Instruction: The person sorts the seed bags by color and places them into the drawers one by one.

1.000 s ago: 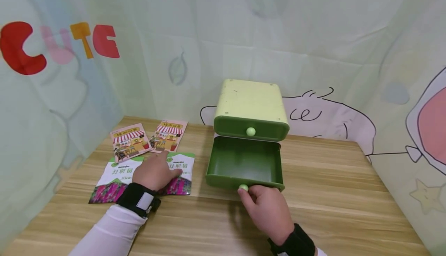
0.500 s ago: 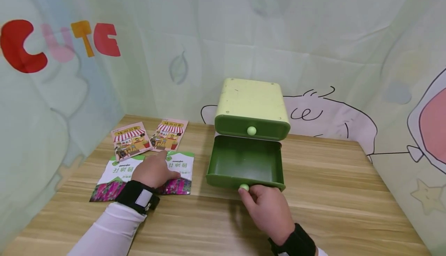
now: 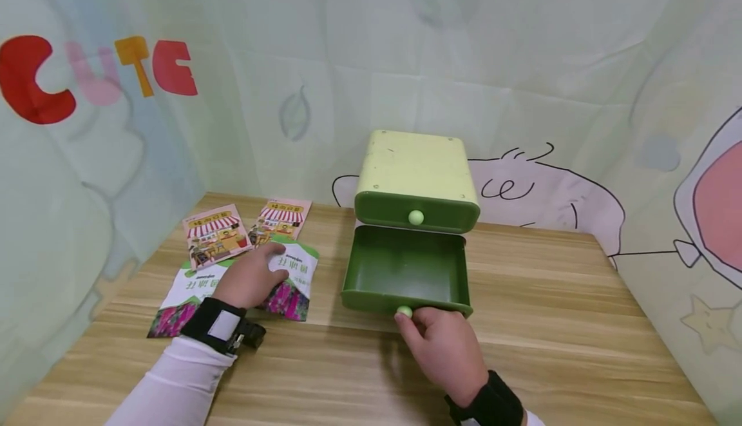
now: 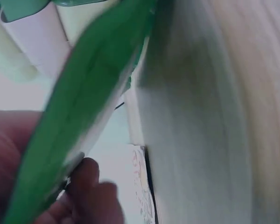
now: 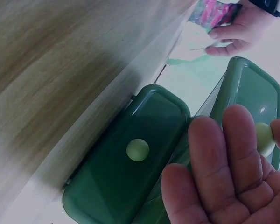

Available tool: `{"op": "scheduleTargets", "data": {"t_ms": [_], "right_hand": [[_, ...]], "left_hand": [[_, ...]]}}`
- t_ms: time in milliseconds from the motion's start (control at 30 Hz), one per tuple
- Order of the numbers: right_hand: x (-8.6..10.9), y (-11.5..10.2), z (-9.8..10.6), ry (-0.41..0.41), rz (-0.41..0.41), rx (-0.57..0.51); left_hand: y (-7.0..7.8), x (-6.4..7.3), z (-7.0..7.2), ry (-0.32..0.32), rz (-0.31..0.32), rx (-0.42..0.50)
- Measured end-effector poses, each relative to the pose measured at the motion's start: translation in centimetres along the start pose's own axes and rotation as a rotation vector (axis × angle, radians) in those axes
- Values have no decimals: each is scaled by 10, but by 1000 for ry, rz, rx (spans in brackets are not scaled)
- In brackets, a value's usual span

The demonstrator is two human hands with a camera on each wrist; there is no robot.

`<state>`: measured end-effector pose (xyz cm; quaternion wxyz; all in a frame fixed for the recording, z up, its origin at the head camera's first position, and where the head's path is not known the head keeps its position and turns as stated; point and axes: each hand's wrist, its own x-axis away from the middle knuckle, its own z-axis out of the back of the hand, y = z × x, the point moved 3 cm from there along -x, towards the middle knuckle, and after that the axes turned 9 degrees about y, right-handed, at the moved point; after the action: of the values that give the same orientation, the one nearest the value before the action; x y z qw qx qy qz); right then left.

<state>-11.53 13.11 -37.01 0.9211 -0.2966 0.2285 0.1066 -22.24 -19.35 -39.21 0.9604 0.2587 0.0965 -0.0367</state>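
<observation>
Turned a little clockwise since half a second ago, the flower-print packet (image 3: 294,276) nearer the cabinet (image 3: 418,160) now sits tilted in the person's left hand (image 3: 248,279), its upper corner covering the foot of a pink packet (image 3: 286,213) behind it. Thumb and fingers pinch its side, as the left wrist view shows with its green band slanting across; whether its bottom edge touches the table (image 3: 580,336) cannot be told. Well apart from that hand, the right hand (image 3: 447,352) stays put, pinching the pale round knob (image 3: 404,311) of the pulled-out green drawer (image 3: 409,268) between thumb and finger. Above it, the top drawer (image 3: 385,210) is closed; the right wrist view shows a lower drawer (image 5: 114,186), also closed, beneath the pulled-out one. Partly behind the left hand, a second flower-print packet (image 3: 174,316) lies flat, its top edge overlapped by another pink packet (image 3: 216,236). Both wrists wear black straps (image 3: 204,323).
</observation>
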Motion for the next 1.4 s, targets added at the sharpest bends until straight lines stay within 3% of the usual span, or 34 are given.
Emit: {"op": "scheduleTargets", "data": {"t_ms": [267, 433, 733, 1133, 1400], "right_hand": [[0, 0, -1, -11, -3, -5], [0, 0, 0, -29, -20, -4], [0, 1, -1, -20, -10, 2], [0, 2, -1, -26, -5, 0], [0, 2, -1, -23, -2, 3]], "left_hand": [[0, -1, 13, 37, 43, 134], [2, -2, 23, 91, 54, 195], [21, 2, 35, 146, 62, 381], [47, 9, 44, 134, 52, 545], [64, 13, 38, 47, 15, 691]]}}
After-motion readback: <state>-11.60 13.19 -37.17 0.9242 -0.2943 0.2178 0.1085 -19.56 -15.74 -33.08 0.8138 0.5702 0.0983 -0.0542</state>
